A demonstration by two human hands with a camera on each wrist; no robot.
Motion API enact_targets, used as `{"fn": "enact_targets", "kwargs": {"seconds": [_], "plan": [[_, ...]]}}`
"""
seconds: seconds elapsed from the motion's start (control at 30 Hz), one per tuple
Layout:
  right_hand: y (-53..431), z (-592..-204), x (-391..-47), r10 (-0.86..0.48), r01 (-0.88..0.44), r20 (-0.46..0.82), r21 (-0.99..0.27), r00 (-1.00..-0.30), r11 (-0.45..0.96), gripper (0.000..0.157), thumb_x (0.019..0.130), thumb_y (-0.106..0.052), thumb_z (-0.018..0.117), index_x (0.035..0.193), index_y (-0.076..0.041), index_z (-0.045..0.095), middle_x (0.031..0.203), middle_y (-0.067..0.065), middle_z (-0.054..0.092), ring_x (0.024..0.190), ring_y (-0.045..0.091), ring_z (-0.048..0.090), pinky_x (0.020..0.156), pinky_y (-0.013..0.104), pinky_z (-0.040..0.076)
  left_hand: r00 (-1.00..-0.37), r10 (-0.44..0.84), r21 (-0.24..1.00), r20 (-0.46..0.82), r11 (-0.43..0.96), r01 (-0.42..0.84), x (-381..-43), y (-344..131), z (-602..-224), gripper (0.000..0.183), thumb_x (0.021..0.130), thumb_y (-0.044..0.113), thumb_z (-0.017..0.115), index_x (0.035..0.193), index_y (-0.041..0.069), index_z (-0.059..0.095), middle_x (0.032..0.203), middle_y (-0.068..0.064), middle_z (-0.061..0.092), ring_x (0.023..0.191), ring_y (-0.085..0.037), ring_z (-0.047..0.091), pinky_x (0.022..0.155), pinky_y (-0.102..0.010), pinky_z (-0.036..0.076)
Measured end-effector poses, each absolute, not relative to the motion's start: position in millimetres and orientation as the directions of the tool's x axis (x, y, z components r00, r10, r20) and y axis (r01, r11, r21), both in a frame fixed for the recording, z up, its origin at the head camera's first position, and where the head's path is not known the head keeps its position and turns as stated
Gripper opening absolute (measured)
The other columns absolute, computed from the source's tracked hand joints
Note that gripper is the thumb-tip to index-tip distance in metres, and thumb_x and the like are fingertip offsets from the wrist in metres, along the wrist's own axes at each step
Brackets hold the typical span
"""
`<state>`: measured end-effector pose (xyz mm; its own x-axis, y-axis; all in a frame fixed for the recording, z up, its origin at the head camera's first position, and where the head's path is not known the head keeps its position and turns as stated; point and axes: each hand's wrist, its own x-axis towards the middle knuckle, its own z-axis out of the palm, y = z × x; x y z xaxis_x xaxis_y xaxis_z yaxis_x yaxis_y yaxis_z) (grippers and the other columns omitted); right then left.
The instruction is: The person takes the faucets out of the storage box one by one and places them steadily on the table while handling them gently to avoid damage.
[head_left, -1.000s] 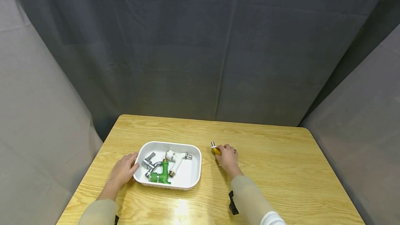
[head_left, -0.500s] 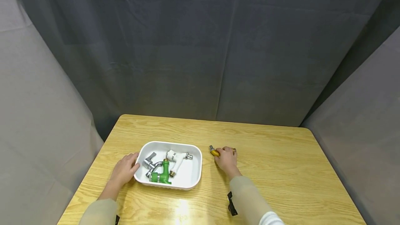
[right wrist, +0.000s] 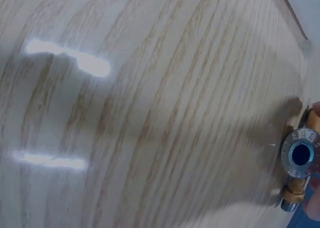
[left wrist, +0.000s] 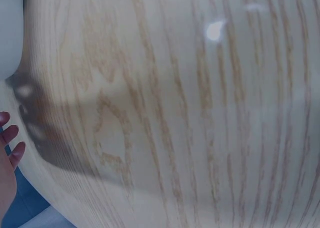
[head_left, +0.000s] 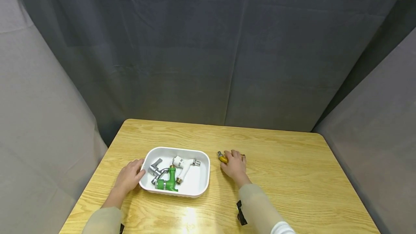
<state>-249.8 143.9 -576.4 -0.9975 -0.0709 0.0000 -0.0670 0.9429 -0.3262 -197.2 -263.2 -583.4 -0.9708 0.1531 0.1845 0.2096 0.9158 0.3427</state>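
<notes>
On the table right of the white tray (head_left: 207, 187) lies a small tap with a yellow body (head_left: 223, 159) and a silver end; its brass-coloured threaded stub (right wrist: 294, 194) and round silver ring show in the right wrist view. My right hand (head_left: 236, 167) lies over it, fingers spread and covering its middle. My left hand (head_left: 129, 177) rests against the tray's left rim, its thumb at the edge. Inside the tray lie a chrome tap (head_left: 156, 169), a green tap (head_left: 170, 181) and a white tap (head_left: 185, 169).
The wooden table (head_left: 286, 176) extends to the right of my right hand. A dark grey curtain (head_left: 182, 64) hangs behind it, with light grey cloth panels (head_left: 42, 125) on both sides.
The yellow tap's silver end has dropped and shifted slightly left, then stayed in place. The fingers of my right hand have spread a little. My left hand and the tray have stayed put.
</notes>
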Motion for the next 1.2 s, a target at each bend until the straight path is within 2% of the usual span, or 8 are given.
{"fn": "enact_targets", "kwargs": {"seconds": [0.1, 0.27, 0.47, 0.63, 0.8, 1.03, 1.2], "plan": [[139.1, -571.0, -251.6, -0.100, -0.113, 0.056, -0.372, -0.993, 0.921, 0.051, 0.085, -0.034, 0.056, 0.132, -0.016, 0.048, 0.135, 0.016, 0.041, 0.127, 0.034, 0.032, 0.103, 0.057, 0.021, -0.971, 0.154, 0.338, 0.184, 0.918, 0.209, -197.5, -263.7, -583.9, 0.041, 0.086, 0.024, 0.052, 0.123, 0.005, 0.053, 0.109, -0.012, 0.059, 0.101, -0.032, 0.055, 0.083, -0.050, 0.044], [125.5, -558.1, -255.9, -0.203, -0.268, 0.189, -0.447, -0.961, 0.853, 0.050, 0.086, -0.032, 0.059, 0.132, -0.015, 0.047, 0.133, 0.016, 0.044, 0.125, 0.034, 0.037, 0.102, 0.055, 0.024, -0.973, 0.147, 0.343, 0.180, 0.917, 0.202, -196.7, -264.0, -584.4, 0.041, 0.087, 0.025, 0.052, 0.123, 0.005, 0.053, 0.110, -0.013, 0.059, 0.102, -0.032, 0.054, 0.085, -0.051, 0.043], [104.6, -537.2, -256.1, -0.346, -0.422, 0.248, -0.414, -0.905, 0.806, 0.052, 0.087, -0.034, 0.056, 0.135, -0.017, 0.043, 0.134, 0.012, 0.043, 0.125, 0.029, 0.038, 0.103, 0.049, 0.028, -0.974, 0.142, 0.350, 0.179, 0.916, 0.198, -196.0, -263.7, -583.9, 0.041, 0.087, 0.024, 0.051, 0.123, 0.005, 0.053, 0.109, -0.013, 0.060, 0.102, -0.032, 0.055, 0.084, -0.050, 0.043], [87.7, -523.1, -252.5, -0.500, -0.570, 0.274, -0.366, -0.821, 0.736, 0.053, 0.087, -0.035, 0.057, 0.135, -0.018, 0.041, 0.135, 0.011, 0.041, 0.125, 0.029, 0.039, 0.101, 0.050, 0.030, -0.974, 0.144, 0.348, 0.173, 0.917, 0.197, -196.4, -263.1, -583.3, 0.041, 0.087, 0.024, 0.052, 0.124, 0.005, 0.053, 0.109, -0.012, 0.060, 0.102, -0.032, 0.054, 0.085, -0.050, 0.043], [71.9, -518.1, -248.3, -0.603, -0.651, 0.246, -0.312, -0.759, 0.692, 0.055, 0.087, -0.038, 0.055, 0.137, -0.022, 0.039, 0.137, 0.009, 0.040, 0.125, 0.028, 0.039, 0.101, 0.049, 0.031, -0.974, 0.145, 0.344, 0.174, 0.918, 0.198, -196.3, -262.6, -582.9, 0.041, 0.087, 0.024, 0.052, 0.124, 0.005, 0.053, 0.108, -0.012, 0.059, 0.101, -0.032, 0.055, 0.085, -0.050, 0.043], [54.1, -518.0, -241.5, -0.665, -0.683, 0.167, -0.258, -0.728, 0.683, 0.058, 0.086, -0.044, 0.054, 0.138, -0.027, 0.038, 0.141, 0.008, 0.036, 0.128, 0.026, 0.036, 0.104, 0.045, 0.029, -0.974, 0.144, 0.343, 0.176, 0.918, 0.198, -195.7, -262.9, -583.8, 0.041, 0.087, 0.024, 0.051, 0.124, 0.005, 0.053, 0.108, -0.012, 0.060, 0.101, -0.031, 0.055, 0.085, -0.050, 0.043], [46.4, -517.5, -237.2, -0.694, -0.700, 0.125, -0.250, -0.709, 0.670, 0.061, 0.085, -0.046, 0.055, 0.139, -0.026, 0.037, 0.142, 0.009, 0.035, 0.128, 0.027, 0.036, 0.104, 0.048, 0.029, -0.971, 0.148, 0.348, 0.187, 0.914, 0.207, -195.7, -262.6, -583.7, 0.041, 0.087, 0.024, 0.052, 0.123, 0.005, 0.053, 0.109, -0.013, 0.060, 0.102, -0.033, 0.055, 0.085, -0.050, 0.043]]}}
